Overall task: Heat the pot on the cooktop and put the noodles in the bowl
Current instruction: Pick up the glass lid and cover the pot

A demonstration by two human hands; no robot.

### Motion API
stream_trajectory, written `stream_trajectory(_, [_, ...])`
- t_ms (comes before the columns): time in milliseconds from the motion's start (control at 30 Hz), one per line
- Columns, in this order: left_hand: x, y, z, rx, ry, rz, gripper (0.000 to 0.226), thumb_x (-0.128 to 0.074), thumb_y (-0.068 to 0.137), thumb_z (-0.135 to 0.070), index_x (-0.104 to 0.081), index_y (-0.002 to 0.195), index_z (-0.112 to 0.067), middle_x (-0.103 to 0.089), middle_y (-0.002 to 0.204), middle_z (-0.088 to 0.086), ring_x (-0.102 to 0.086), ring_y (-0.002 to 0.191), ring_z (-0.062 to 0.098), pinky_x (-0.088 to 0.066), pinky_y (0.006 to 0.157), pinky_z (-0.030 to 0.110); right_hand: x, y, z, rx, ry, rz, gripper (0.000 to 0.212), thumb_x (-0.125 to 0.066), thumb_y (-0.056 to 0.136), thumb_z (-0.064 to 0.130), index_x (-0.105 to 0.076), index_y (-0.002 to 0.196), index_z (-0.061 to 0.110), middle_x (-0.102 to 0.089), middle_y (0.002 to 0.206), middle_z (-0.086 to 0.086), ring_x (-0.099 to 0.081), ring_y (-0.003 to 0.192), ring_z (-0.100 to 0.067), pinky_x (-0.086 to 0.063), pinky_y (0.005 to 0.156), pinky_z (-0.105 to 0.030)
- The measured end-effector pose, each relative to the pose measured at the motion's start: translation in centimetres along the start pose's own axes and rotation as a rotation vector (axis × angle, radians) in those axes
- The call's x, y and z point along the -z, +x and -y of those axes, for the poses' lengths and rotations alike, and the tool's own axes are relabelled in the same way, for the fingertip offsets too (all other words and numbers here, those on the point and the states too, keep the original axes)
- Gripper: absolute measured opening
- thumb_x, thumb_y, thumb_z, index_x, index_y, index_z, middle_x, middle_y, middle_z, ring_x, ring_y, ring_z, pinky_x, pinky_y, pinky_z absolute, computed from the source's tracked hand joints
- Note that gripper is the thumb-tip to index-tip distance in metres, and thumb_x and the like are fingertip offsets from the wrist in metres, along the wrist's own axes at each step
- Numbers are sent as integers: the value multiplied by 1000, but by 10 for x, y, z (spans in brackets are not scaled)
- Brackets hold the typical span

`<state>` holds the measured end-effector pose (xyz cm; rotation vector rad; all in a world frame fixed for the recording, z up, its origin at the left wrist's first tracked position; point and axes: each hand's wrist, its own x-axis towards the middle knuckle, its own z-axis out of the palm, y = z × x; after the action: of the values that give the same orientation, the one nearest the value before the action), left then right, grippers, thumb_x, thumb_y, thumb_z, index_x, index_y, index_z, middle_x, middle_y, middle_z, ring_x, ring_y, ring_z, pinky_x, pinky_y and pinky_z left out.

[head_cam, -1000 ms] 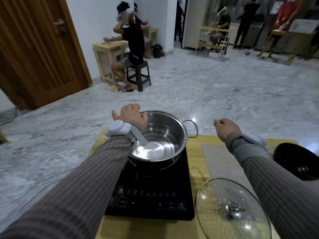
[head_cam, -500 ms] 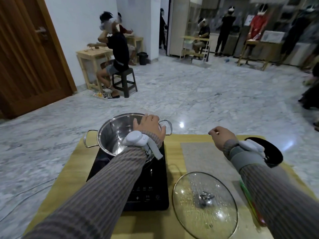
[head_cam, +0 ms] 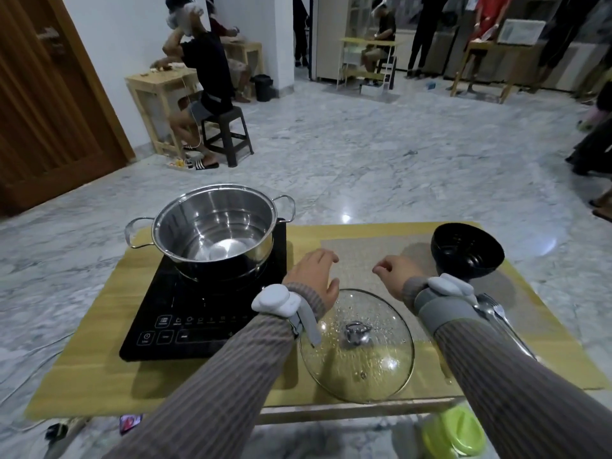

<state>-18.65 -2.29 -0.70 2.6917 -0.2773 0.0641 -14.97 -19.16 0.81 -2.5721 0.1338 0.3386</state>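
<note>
Head view: shiny steel pot [head_cam: 215, 231] on black cooktop [head_cam: 202, 313], both hands empty

Ribbed grey-brown sleeves [head_cam: 231, 369], white wrist trackers [head_cam: 271, 299] (grey straps), both arms

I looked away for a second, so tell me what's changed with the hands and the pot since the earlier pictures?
The left hand let go of the pot and drew back toward the glass lid. The right hand also pulled nearer, empty. The pot stays on the cooktop; the lid and black bowl lie where they were.
</note>
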Motion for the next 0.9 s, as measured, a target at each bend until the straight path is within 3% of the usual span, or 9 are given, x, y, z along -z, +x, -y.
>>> stream_trajectory(100, [-28,-12,-6,76,-20,101,51,-50,89,-26,-35,136,-15,-40,142,2,-39,130,21,-36,109,38,-17,-1,-7,4,-12,41,27,-49,95,24,-65,111,9,-67,117,-10,-61,106,-27,-46,92,-33])
stream_trajectory(300, [-80,-37,-2,227,30,282,74,-53,89,-35,-15,146,-9,-19,155,8,-17,144,25,-17,120,39,-45,-7,-18,33,-39,125,26,-50,95,24,-66,109,9,-68,114,-11,-60,99,-25,-44,84,-29])
stream_trajectory(533, [-108,-56,7,279,84,347,91,-49,87,-54,-2,148,-7,3,159,8,2,147,23,-5,120,36,-64,-13,-26,46,-131,229,26,-50,94,24,-69,103,10,-71,108,-9,-64,101,-25,-48,91,-33])
stream_trajectory(667, [-107,-54,6,285,104,354,93,-48,86,-55,1,148,-6,6,159,9,4,147,23,-4,120,35,-71,-13,-31,69,-92,243,31,-48,95,32,-64,72,18,-64,73,1,-59,69,-14,-50,83,-34])
stream_trajectory(733, [-107,-53,6,285,97,355,94,-49,86,-55,1,148,-6,5,159,8,4,147,22,-4,120,35,-73,-14,-31,70,-91,261,32,-49,94,35,-58,68,18,-54,64,6,-51,60,-11,-48,76,-31])
stream_trajectory(800, [-107,-53,6,285,91,346,94,-50,85,-56,-1,148,-7,4,160,7,3,147,21,-5,120,36,-73,-15,-30,80,-96,257,32,-51,93,37,-55,68,18,-56,66,2,-50,58,-11,-46,72,-30])
stream_trajectory(900, [-105,-53,3,274,81,334,95,-49,84,-58,0,148,-7,5,160,7,4,147,21,-4,120,35,-68,-19,-27,96,-94,248,32,-50,93,36,-54,69,17,-62,79,-4,-57,71,-19,-48,76,-34])
